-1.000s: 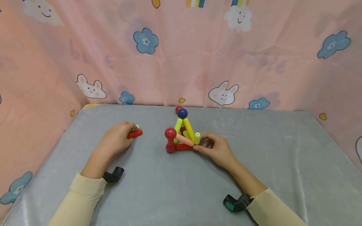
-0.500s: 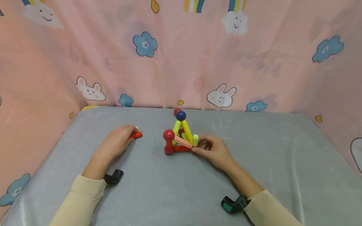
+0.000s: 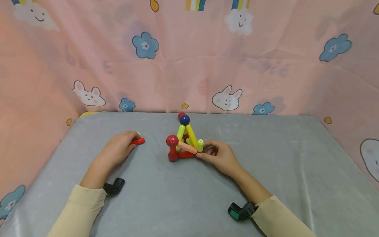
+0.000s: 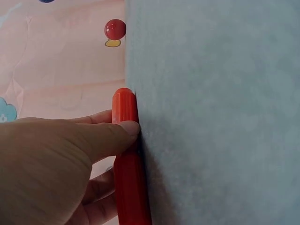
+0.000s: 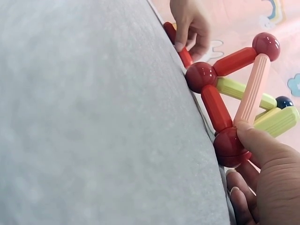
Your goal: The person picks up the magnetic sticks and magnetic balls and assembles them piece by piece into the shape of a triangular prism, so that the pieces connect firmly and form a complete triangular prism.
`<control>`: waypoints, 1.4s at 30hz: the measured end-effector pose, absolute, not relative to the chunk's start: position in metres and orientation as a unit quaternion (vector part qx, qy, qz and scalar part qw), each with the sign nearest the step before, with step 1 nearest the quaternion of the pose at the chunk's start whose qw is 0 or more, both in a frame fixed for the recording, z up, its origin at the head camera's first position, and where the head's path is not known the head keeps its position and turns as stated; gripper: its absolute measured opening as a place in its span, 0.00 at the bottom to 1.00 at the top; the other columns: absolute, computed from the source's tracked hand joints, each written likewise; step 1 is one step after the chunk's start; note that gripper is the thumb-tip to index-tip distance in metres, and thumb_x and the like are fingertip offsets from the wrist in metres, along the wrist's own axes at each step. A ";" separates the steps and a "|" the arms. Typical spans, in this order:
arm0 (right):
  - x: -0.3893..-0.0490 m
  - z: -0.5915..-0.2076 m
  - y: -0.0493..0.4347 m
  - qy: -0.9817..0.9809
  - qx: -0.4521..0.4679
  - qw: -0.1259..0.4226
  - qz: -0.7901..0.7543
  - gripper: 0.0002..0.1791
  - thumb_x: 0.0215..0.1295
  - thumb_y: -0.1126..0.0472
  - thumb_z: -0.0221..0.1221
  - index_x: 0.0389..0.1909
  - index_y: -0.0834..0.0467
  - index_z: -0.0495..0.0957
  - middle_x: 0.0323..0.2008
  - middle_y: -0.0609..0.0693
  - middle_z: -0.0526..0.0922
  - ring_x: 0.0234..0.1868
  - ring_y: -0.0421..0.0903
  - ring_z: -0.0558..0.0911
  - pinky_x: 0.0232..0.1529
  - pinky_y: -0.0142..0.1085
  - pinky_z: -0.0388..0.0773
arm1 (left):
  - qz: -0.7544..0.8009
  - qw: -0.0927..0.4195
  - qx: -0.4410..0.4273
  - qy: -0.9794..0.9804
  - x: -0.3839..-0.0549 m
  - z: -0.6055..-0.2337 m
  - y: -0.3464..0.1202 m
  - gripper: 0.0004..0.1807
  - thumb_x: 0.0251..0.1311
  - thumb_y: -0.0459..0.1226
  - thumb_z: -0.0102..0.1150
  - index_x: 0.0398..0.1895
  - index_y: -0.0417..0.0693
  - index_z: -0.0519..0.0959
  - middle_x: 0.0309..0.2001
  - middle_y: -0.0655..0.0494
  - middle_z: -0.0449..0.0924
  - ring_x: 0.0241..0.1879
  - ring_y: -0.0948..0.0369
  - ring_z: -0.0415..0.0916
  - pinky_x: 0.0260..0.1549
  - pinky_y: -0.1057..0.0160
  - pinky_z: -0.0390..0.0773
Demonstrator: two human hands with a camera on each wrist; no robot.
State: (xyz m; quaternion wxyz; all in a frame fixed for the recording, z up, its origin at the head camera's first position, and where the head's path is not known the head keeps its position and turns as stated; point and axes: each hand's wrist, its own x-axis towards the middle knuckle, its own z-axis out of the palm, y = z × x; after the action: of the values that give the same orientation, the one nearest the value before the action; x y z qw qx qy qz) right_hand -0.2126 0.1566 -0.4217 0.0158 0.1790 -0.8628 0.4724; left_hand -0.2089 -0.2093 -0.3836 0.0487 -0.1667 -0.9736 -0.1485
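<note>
My left hand (image 3: 118,148) lies at the left of the table, pinching a red magnetic rod (image 4: 124,105) under its thumb. A yellow-green tip (image 3: 138,133) shows just behind that rod; the rest is hidden. My right hand (image 3: 221,158) holds the right front corner of a ball-and-rod structure by its red ball (image 5: 228,143), thumb and fingers around it. A pink rod (image 3: 187,147) slants from this corner up to another red ball (image 3: 172,141). Two yellowish rods rise to a dark blue ball (image 3: 185,119). A light green rod (image 3: 200,145) stands up beside my right fingers.
The grey cloth-covered table (image 3: 177,204) reaches back to a pink printed curtain (image 3: 183,72). A further red ball (image 3: 181,115) shows behind the blue one. Black wrist devices (image 3: 114,186) sit at both sleeves.
The scene shifts a little to the left in the head view. Both hands keep the same hold, and the structure stays in place between them.
</note>
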 end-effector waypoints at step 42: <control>-0.230 -0.400 0.189 -0.817 0.250 -0.201 0.479 0.32 0.65 0.58 0.67 0.69 0.60 0.70 0.62 0.60 0.78 0.56 0.50 0.81 0.55 0.26 0.78 | -0.225 0.025 -0.163 -0.960 -0.217 -0.391 -0.225 0.16 0.68 0.32 0.61 0.57 0.40 0.79 0.53 0.42 0.83 0.52 0.46 0.78 0.58 0.43 0.76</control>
State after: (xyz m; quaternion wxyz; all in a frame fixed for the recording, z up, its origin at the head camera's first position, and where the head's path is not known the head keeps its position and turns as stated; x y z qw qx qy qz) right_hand -0.2304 0.1894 -0.3997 -0.2010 0.2503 -0.8169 0.4792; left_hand -0.2172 -0.2245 -0.3909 0.0254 -0.1626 -0.9604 -0.2250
